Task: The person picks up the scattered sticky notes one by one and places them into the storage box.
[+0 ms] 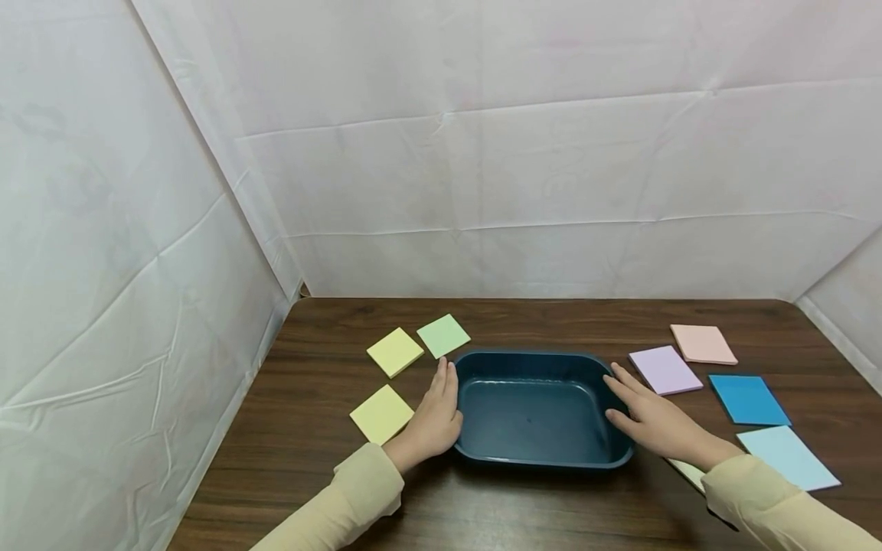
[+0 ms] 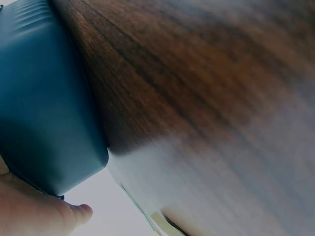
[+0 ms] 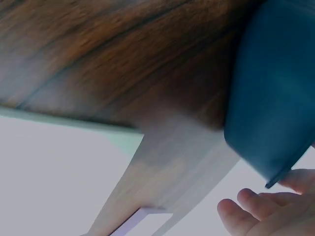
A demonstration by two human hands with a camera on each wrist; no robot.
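The tray (image 1: 540, 409) sits empty near the front middle of the table (image 1: 551, 321), long side facing the person. The left hand (image 1: 434, 417) lies flat against the tray's left wall with fingers straight and together; the right hand (image 1: 651, 417) lies against the right wall, fingers straight and slightly spread. Neither hand curls round the rim; both only press from the sides. In the left wrist view the tray (image 2: 44, 108) fills the left of the picture, with a fingertip (image 2: 81, 212) just below its corner; in the right wrist view the fingertips (image 3: 246, 209) sit just under the rim of the tray (image 3: 275, 93). To handle the tray well, I would keep equal pressure from both sides, so it does not twist. Pads lie close on either side: yellow pad (image 1: 381, 414) near the left wrist, green pad (image 1: 443, 335) and purple pad (image 1: 664, 370) just beyond the far corners. Any slide should avoid them.
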